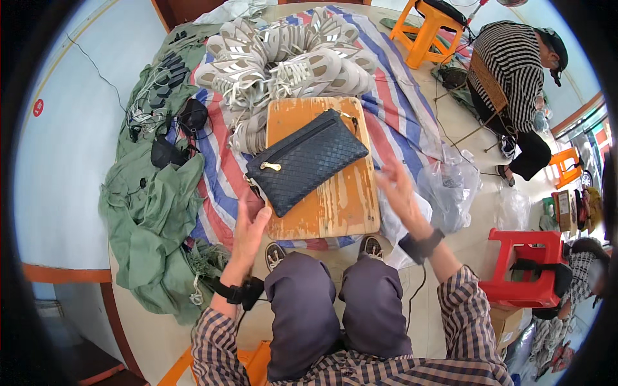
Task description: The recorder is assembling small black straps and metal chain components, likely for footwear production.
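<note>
A black woven-pattern clutch bag [312, 157] lies tilted on a worn wooden board [351, 212] in front of my knees. Its front zip has a gold pull, and a short strap hangs at the lower left corner. My left hand [248, 230] is beside that corner, thumb and fingers apart, with nothing in it; whether it touches the strap I cannot tell. Off the board's right edge, my right hand [400, 196] is raised with its fingers spread and somewhat blurred, apart from the bag.
A heap of beige-white sneakers [302, 64] lies behind the board on a striped sheet [225, 174]. Green cloth [151, 219], cables and black pouches are on the left. Clear plastic bags [450, 186], a red stool [524, 270] and a bending person [515, 77] are on the right.
</note>
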`<state>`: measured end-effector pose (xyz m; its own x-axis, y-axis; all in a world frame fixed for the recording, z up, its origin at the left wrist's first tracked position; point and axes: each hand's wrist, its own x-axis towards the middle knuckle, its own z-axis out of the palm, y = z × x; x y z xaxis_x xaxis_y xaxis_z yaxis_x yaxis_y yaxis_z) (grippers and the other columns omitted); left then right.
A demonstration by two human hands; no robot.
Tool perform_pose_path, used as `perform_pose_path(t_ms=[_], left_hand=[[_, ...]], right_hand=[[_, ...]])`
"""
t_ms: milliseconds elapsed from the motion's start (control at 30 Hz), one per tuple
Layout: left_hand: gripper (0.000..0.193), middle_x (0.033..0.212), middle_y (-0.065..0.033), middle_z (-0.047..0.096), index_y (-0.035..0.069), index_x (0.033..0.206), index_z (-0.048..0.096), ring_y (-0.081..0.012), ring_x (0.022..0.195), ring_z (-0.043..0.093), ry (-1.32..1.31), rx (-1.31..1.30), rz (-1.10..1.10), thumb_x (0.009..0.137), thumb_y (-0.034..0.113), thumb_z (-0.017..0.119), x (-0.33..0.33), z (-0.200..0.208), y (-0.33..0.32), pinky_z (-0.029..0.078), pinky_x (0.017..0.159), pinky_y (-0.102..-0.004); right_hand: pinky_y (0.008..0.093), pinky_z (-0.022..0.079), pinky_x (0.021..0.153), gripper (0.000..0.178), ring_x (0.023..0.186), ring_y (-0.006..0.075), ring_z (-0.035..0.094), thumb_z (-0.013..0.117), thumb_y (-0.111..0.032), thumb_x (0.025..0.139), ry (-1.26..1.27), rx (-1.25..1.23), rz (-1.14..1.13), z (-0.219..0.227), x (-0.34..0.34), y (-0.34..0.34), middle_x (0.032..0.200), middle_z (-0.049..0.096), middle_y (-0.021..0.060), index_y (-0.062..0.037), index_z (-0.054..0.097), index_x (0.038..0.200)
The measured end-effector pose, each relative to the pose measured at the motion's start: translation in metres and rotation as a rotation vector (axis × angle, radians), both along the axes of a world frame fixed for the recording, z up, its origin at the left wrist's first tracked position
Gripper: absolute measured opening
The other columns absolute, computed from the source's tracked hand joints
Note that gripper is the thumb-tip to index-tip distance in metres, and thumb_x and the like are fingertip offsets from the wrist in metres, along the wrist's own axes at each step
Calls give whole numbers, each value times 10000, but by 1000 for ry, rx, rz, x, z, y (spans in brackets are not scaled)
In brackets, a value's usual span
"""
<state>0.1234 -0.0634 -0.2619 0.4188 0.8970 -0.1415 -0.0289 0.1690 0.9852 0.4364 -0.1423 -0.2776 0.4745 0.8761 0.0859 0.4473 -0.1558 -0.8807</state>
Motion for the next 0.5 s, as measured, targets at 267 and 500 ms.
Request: perform_pose_path(t_ms=[267,500], left_hand=[[1059,1379,-227,272,-39,1401,18,-298,1299,282,227,597,-27,677,136,772,26,12,30,234,1079,-373],[992,1339,-256,340,-60,1394,72,-310,1242,376,151,728,54,669,107,727,63,52,122,288,1047,-357]], right_hand=[[294,466,661,415,758,183,605,610,-295,845,-110,-94,130,47,2,84,848,655,108,27,570,1105],[225,406,579,302,678,54,526,600,-296,868,425,-117,196,74,19,129,793,613,-38,-58,616,1053]])
